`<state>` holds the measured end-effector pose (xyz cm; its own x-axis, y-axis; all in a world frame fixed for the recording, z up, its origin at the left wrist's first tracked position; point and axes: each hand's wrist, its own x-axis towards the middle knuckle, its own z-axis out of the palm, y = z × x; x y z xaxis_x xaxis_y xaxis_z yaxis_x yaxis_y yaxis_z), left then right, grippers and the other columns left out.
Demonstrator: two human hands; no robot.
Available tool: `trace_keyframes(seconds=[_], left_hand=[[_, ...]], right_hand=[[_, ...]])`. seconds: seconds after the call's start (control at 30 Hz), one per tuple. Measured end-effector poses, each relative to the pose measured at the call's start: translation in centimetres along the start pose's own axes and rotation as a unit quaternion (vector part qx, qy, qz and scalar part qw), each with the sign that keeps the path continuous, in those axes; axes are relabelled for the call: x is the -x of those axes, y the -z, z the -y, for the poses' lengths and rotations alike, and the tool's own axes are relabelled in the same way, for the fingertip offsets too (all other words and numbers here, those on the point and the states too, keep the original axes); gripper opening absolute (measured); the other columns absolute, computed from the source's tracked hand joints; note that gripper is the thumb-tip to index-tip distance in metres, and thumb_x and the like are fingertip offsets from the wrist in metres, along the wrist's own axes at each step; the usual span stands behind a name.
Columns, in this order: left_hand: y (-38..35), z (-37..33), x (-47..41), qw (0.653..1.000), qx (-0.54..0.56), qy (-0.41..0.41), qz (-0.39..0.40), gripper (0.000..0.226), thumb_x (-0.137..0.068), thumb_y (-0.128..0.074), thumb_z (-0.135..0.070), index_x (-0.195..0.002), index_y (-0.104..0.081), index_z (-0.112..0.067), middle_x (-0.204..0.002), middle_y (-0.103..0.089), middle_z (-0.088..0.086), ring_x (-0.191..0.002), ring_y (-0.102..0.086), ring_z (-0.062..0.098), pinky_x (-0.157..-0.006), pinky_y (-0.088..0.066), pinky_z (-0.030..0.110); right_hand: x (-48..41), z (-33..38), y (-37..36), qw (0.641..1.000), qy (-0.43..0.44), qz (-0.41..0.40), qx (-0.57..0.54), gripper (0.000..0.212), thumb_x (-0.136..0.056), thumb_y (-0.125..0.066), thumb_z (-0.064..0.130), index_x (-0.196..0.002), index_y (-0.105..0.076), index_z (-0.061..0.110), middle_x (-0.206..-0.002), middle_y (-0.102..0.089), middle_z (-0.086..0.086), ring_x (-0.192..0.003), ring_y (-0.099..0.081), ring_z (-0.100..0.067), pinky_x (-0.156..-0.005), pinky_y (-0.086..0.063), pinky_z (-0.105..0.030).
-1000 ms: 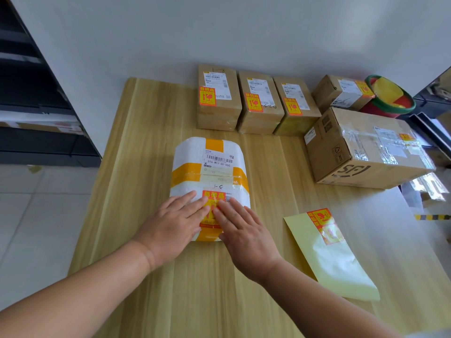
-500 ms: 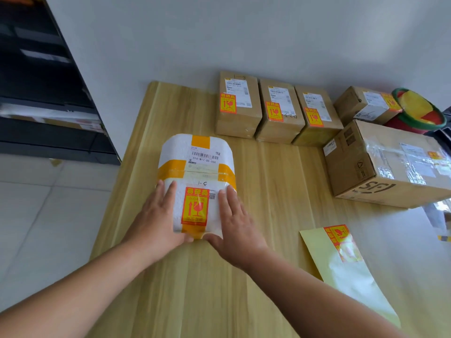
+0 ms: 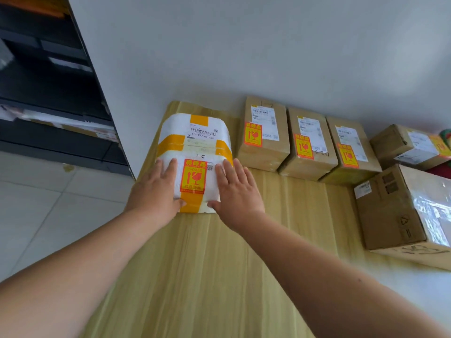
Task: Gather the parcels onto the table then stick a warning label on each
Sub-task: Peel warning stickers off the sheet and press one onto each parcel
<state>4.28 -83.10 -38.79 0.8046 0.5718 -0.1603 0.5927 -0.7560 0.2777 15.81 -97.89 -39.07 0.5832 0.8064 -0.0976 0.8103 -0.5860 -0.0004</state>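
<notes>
A: Where is the white parcel placed?
B: Left of centre, at the table's far corner. Its long axis is pointed up the frame, toward the wall.
A: And the hands?
B: The left hand and right hand are laid flat on it, either side of the warning label, with fingers straight and nothing gripped.

The foam parcel now sits at the tabletop's far left, just beside the cardboard boxes. The left hand and right hand have moved off its warning label and flank it.

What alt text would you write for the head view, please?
A left hand and right hand rest flat on a white foam parcel with an orange warning label on the table. Three labelled brown boxes line the wall beside it.
</notes>
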Motion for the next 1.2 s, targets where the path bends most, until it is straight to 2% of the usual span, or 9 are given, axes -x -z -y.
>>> trace_keyframes(seconds=[0.17,0.3,0.4,0.57,0.73,0.87,0.97,1.2], left_hand=[[0.6,-0.7,-6.0,1.0,0.013,-0.011,-0.006,0.095,-0.079,-0.069,-0.041,-0.147,-0.003,-0.025,-0.154,-0.014,0.006,-0.131,-0.034,0.032,-0.095,-0.041,0.045],[0.9,-1.4,-10.3,0.999,0.019,-0.035,-0.005,0.089,-0.083,-0.065,-0.035,-0.147,-0.003,-0.027,-0.157,-0.007,0.004,-0.136,-0.03,0.032,-0.098,-0.039,0.046],[0.8,-1.9,-12.5,0.998,0.027,-0.048,-0.008,0.086,-0.085,-0.063,-0.03,-0.147,-0.004,-0.026,-0.158,-0.005,0.003,-0.135,-0.031,0.032,-0.098,-0.039,0.045],[0.8,-2.0,-14.2,0.998,0.037,-0.052,-0.006,0.088,-0.085,-0.064,-0.026,-0.148,-0.003,-0.027,-0.158,-0.003,0.0,-0.136,-0.028,0.031,-0.1,-0.037,0.045],[0.9,-2.2,-13.5,0.998,0.032,-0.052,-0.009,0.094,-0.082,-0.068,-0.029,-0.148,-0.001,-0.026,-0.157,-0.002,0.001,-0.139,-0.02,0.031,-0.104,-0.032,0.046],[1.1,-3.3,-11.2,0.996,0.005,-0.068,-0.06,0.102,-0.079,-0.07,-0.037,-0.148,0.003,-0.022,-0.157,0.001,0.012,-0.144,-0.004,0.031,-0.113,-0.015,0.045],[0.6,-5.1,-7.7,0.989,0.011,-0.12,-0.085,0.098,-0.081,-0.065,-0.039,-0.149,0.002,-0.018,-0.157,0.0,0.013,-0.144,-0.002,0.031,-0.114,-0.011,0.045],[-1.2,-11.3,2.6,0.973,0.017,-0.23,0.023,0.084,-0.089,-0.052,-0.043,-0.149,0.002,-0.019,-0.158,0.003,0.007,-0.145,0.002,0.023,-0.117,-0.007,0.039]], right_hand=[[-5.0,-2.0,0.5,0.999,-0.016,-0.029,0.025,0.087,-0.09,-0.042,0.059,-0.151,0.002,0.015,-0.16,0.006,-0.007,-0.143,0.019,-0.026,-0.111,0.016,-0.039],[-7.7,-4.3,0.4,0.995,-0.086,-0.048,0.021,0.096,-0.087,-0.039,0.067,-0.15,0.008,0.013,-0.159,0.013,-0.008,-0.142,0.022,-0.026,-0.112,0.015,-0.04],[-8.9,-5.7,-0.2,0.992,-0.116,-0.045,0.003,0.097,-0.085,-0.036,0.071,-0.15,0.006,0.012,-0.159,0.011,-0.008,-0.144,0.018,-0.025,-0.113,0.013,-0.038],[-10.2,-6.6,-1.3,0.993,-0.114,-0.036,-0.026,0.091,-0.087,-0.032,0.069,-0.151,0.001,0.014,-0.16,0.001,-0.008,-0.145,0.008,-0.024,-0.114,0.007,-0.037],[-9.7,-6.4,-1.1,0.991,-0.114,-0.044,-0.044,0.091,-0.088,-0.036,0.067,-0.151,0.002,0.014,-0.16,0.004,-0.006,-0.145,0.011,-0.022,-0.114,0.007,-0.036],[-6.1,-5.6,-0.4,0.984,-0.121,-0.088,-0.094,0.085,-0.09,-0.037,0.062,-0.151,-0.004,0.013,-0.16,0.0,-0.005,-0.145,0.009,-0.019,-0.114,0.006,-0.034],[-1.0,-5.5,-0.4,0.979,-0.143,-0.083,-0.122,0.081,-0.091,-0.04,0.058,-0.151,-0.009,0.013,-0.16,-0.003,-0.003,-0.146,0.005,-0.017,-0.115,0.004,-0.031],[13.8,-7.6,-0.9,0.968,-0.225,-0.034,-0.103,0.077,-0.092,-0.037,0.058,-0.151,-0.009,0.015,-0.16,-0.004,-0.003,-0.146,0.005,-0.017,-0.112,0.008,-0.028]])
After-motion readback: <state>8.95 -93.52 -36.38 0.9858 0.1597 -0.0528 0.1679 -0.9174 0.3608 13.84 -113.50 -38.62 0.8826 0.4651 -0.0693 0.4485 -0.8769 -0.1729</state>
